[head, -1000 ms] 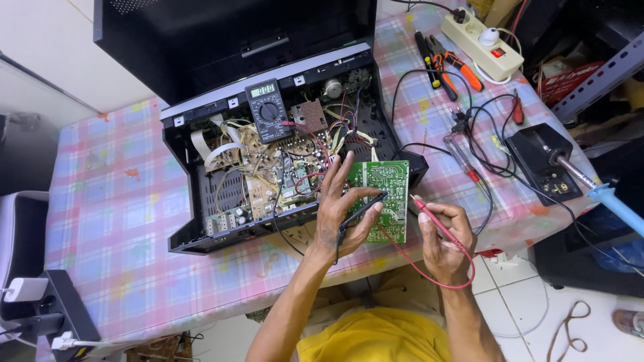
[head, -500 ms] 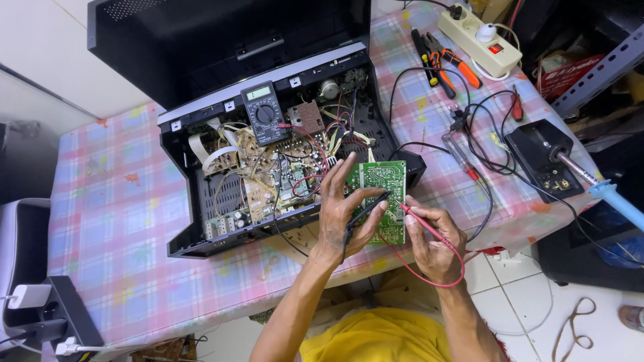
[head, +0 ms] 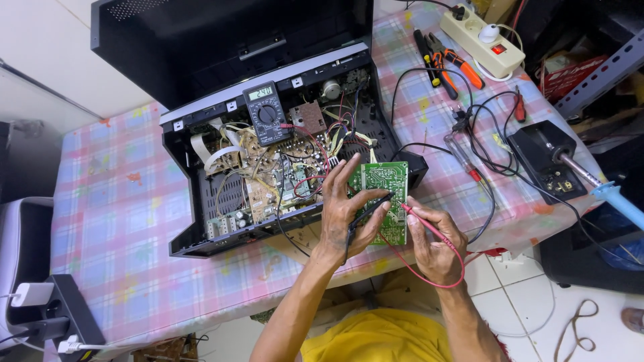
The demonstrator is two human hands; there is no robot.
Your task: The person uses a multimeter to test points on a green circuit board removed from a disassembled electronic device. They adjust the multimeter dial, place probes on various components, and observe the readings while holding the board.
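The left hand (head: 349, 218) grips a green circuit board (head: 384, 201) from its left edge, fingers spread over the face, and pinches a black probe (head: 365, 216) against it. The right hand (head: 436, 245) sits just right of the board's lower corner, closed on a red probe (head: 422, 221) whose tip touches the board's right side. The board stands at the front right corner of an opened black device (head: 268, 174), right above the worktop (head: 121, 234) edge nearest the person. Beyond the left hand, a multimeter (head: 266, 112) rests on the device's back rim. To the right of the right hand, black cables (head: 483, 154) loop over the checked cloth toward a soldering station (head: 547, 161) near the worktop's right edge; past them lie pliers (head: 453, 60) and a power strip (head: 479, 40). Left of the left hand, beyond the device, the cloth lies bare out to the left edge. A red lead (head: 429, 281) hangs below the right hand, off the front edge.
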